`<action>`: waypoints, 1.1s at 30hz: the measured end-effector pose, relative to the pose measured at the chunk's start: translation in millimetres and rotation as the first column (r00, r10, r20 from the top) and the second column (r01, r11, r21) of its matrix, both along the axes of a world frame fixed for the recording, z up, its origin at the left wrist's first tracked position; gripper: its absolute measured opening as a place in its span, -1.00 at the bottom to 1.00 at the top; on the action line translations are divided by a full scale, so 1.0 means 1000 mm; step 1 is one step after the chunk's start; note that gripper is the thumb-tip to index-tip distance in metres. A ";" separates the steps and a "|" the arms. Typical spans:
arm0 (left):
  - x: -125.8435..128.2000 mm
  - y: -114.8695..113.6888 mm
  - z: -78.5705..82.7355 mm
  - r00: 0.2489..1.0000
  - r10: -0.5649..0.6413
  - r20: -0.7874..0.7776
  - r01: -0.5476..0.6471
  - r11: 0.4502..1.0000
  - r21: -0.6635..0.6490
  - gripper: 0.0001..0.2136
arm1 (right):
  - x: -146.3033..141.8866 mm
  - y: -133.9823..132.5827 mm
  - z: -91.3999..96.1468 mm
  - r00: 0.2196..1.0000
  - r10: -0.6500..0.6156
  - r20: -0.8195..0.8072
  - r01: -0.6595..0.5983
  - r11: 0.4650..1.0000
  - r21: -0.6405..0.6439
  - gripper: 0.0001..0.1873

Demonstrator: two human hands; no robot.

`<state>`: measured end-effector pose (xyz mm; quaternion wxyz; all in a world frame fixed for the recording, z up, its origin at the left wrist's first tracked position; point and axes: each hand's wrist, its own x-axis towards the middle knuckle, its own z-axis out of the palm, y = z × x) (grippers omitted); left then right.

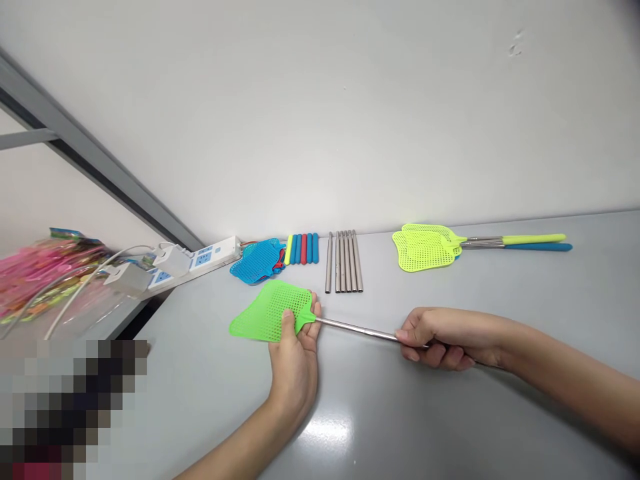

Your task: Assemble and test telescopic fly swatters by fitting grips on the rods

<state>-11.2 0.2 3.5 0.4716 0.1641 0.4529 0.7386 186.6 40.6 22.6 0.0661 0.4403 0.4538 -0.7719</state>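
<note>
A green fly swatter head (270, 308) with a perforated face lies across my left hand (296, 353), its thumb pressed on top and the fingers behind. From the head's neck a thin metal telescopic rod (357, 328) runs right into my right hand (435, 339), whose fingers are wrapped round it. The rod's far end is hidden by that hand and wrist. Just beyond lie several loose metal rods (349, 261) side by side. Left of them are several foam grips (303, 248) in yellow, blue and red, then a pile of blue swatter heads (257, 260).
Whole fly swatters (427, 248) with yellow heads and yellow and blue grips lie at the back right by the wall. A white power strip (203, 263) with plugged-in chargers and cables is at the left. Beyond it sits a heap of pink packaged items (45, 273).
</note>
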 end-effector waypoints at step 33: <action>0.018 -0.024 0.007 0.996 -0.065 -0.063 0.066 0.998 0.014 -0.72 | -0.002 0.002 -0.014 0.971 0.011 -0.238 -0.096 0.932 -0.350 -0.76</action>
